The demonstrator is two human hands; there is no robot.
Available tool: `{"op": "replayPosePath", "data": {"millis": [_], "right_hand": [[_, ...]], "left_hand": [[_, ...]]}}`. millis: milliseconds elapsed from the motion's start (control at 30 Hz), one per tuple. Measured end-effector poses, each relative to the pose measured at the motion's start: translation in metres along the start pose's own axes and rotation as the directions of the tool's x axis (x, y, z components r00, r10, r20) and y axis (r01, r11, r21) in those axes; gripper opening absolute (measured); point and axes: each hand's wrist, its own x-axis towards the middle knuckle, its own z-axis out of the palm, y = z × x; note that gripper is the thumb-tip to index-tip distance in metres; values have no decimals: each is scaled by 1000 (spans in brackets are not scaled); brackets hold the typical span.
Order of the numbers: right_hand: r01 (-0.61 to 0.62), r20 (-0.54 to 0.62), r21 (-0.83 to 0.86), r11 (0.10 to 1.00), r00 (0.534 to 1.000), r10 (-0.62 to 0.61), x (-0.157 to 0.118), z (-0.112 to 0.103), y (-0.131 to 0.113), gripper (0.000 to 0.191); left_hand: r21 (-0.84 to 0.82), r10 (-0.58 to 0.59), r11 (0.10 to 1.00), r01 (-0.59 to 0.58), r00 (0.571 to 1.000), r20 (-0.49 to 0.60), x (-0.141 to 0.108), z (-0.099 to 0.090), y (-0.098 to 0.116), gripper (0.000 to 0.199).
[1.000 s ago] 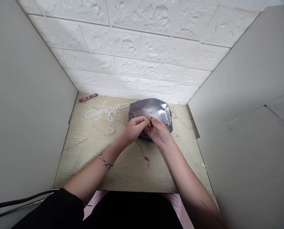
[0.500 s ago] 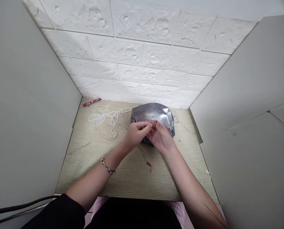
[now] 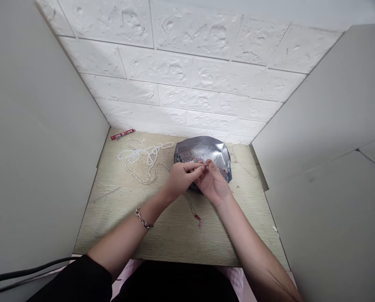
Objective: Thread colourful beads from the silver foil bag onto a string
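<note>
My left hand (image 3: 181,179) is closed, with thumb and fingertips pinched on something too small to make out. Against it, my right hand (image 3: 214,183) has its palm turned up and its thumb and fingers pressed together at the same spot; what they grip is hidden. Both are just above the near side of a silver foil bag (image 3: 203,146), which holds many tiny coloured beads. From under my left hand a thin string of beads (image 3: 190,204) runs down the tabletop, ending in red and pink beads.
Tangled strands of white beads (image 3: 140,155) lie left of the bag. A red packet (image 3: 122,134) sits in the back left corner. Fine thread (image 3: 246,167) lies at the right. A white brick-pattern wall (image 3: 171,92) and grey side panels (image 3: 326,147) enclose the table (image 3: 175,239).
My left fingertips have shifted slightly up and right, closer to the right thumb. A small yellowish piece at the left fingertips no longer shows. The bag and bead strands stay put.
</note>
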Motion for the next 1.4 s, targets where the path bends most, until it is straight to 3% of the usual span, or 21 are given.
{"op": "replayPosePath", "data": {"millis": [567, 867, 1400], "right_hand": [[24, 14, -45, 999, 1000, -24, 0, -1, 2, 14], [-45, -2, 87, 995, 999, 45, -3, 0, 3, 12], [-13, -21, 51, 999, 1000, 14, -3, 1, 4, 15]], "left_hand": [[6, 11, 1000, -11, 1000, 21, -1, 1, 3, 21], [35, 39, 999, -38, 999, -29, -2, 1, 3, 20], [89, 86, 993, -82, 996, -40, -4, 3, 3, 22]]}}
